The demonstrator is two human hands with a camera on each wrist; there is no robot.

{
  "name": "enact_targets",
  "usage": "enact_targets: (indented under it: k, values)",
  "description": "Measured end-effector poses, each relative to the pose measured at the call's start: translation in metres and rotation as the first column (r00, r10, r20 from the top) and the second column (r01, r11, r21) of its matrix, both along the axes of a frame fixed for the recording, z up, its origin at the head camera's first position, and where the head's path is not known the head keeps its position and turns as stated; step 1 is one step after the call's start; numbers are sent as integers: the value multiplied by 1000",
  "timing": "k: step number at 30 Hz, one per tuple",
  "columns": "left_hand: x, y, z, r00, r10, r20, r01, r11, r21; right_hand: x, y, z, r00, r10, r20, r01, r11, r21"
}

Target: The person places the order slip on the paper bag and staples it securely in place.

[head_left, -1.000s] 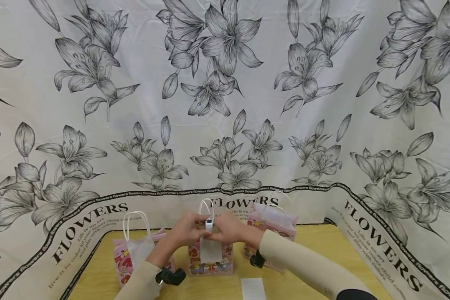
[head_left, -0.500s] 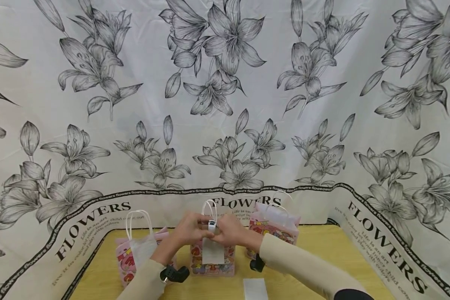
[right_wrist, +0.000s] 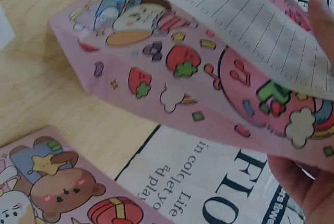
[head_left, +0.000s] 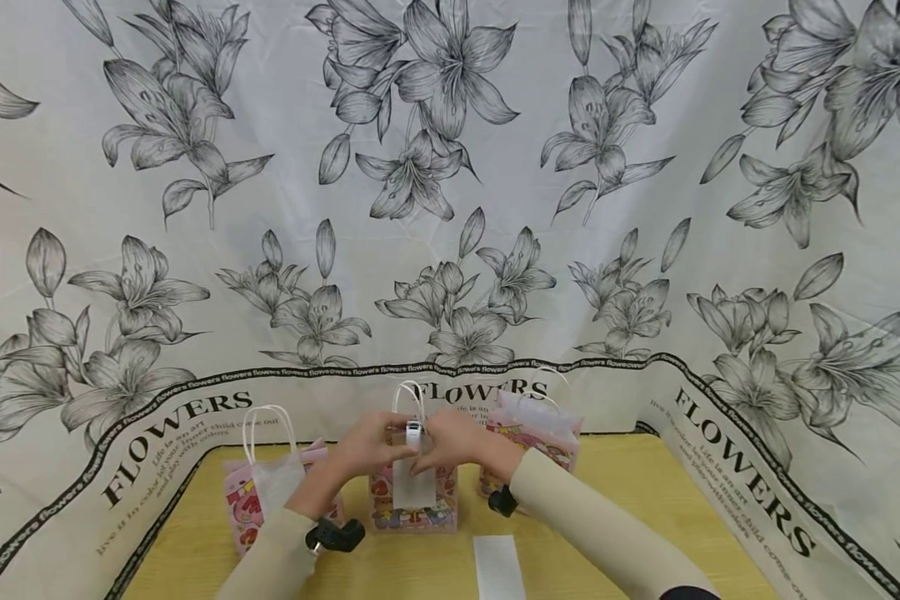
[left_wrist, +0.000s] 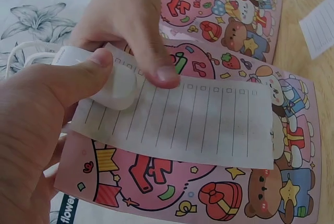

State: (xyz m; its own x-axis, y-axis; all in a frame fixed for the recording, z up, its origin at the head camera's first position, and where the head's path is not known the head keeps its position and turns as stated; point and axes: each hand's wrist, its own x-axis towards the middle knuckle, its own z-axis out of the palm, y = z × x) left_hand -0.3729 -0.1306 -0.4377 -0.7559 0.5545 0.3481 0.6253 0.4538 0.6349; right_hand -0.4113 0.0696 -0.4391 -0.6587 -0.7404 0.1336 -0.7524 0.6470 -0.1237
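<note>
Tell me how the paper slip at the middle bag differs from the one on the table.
Pose: the bag slip hangs against the middle bag; the table slip lies flat on the tabletop.
Contact: the right hand presses the bag slip with its thumb, and the left hand holds a white gadget over one end; neither touches the table slip.
Shared: both are white with ruled lines.

White is being recorded on the tool (left_wrist: 120,91) between the left hand (head_left: 371,443) and the right hand (head_left: 453,440). Dark ruling with small boxes is being noted on the white sheet (left_wrist: 203,125) there. On the pink bag (head_left: 414,522) below both hands, brown bears and red hearts are being observed. Behind them, grey-black lilies are being logged on the white curtain (head_left: 450,196).
</note>
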Motion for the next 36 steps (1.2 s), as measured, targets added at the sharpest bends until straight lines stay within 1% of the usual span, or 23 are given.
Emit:
enact_targets:
  k: [2,4,7,10,12,13,15,17,19,21,22,24,26,28,30,33,36]
  values:
    - [-1,-3,4,1000,18,-4,-18,1000,12,-4,-1,5,1000,18,-4,-18,1000,10]
    - [-2,-5,8,1000,25,3,-26,999,46,-6,-1,9,999,32,-5,-32,999,5]
    - [1,-9,10,998,5,56,-12,991,131,-5,-2,11,999,48,-12,-48,999,5]
    - [5,-14,11,997,-13,82,-5,978,209,-3,-3,9,998,54,-23,-54,998,-14]
    - [11,-17,14,999,2,48,-13,975,222,0,-4,6,999,49,-11,-50,998,-48]
    - [15,-19,15,999,23,22,-27,974,223,1,-5,4,999,47,-1,-47,997,-68]
    - [25,-23,18,997,73,-36,-63,972,225,5,-7,1,999,37,25,-34,993,-110]
    - [37,-28,23,981,163,-107,-138,967,212,9,-8,-3,999,26,40,-20,989,-145]
    - [48,-33,26,968,204,-143,-166,957,240,11,-9,-6,999,21,25,-17,986,-165]
    - [66,-33,37,964,221,-148,-174,945,276,13,-9,-7,1000,6,5,-5,985,-175]
    - [74,-33,42,965,218,-148,-167,940,296,13,-9,-6,1000,-2,-2,2,984,-180]
    - [90,-32,52,973,194,-126,-142,930,340,13,-9,-5,1000,-4,-8,2,980,-197]
    - [105,-30,59,977,191,-98,-141,916,376,12,-10,-3,1000,2,-3,-3,979,-205]
    - [111,-31,52,978,196,-74,-149,900,410,11,-10,-3,1000,19,2,-18,977,-212]
    - [114,-32,39,980,200,-22,-169,878,447,12,-10,-5,1000,19,16,-16,977,-215]
    - [117,-34,16,978,197,62,-202,848,490,14,-8,-5,999,-21,48,32,972,-231]
    - [123,-36,-2,974,187,128,-227,824,519,19,-5,0,995,-70,67,84,969,-234]
